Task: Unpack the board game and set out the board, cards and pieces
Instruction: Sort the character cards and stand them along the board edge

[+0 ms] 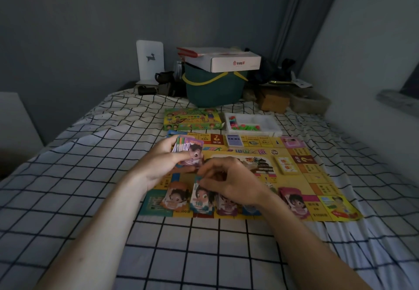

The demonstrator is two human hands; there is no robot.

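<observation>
Left hand (162, 161) grips a fanned stack of cards (189, 148) above the board's (317, 176) left part. Right hand (229, 182), fingers curled, pinches a teal note (200, 196) in the row along the board's near edge. Bare checked sheet (79, 176) lies open to the left; tray of pieces (250, 123) sits beyond the far edge.

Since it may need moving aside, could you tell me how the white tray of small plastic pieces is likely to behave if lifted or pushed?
The white tray looks thin-walled, so probably light and a little flexible. Its loose pieces would likely slide or spill if tipped. On the soft, wrinkled bedsheet, pushing may snag it; lifting level seems safer.
</observation>
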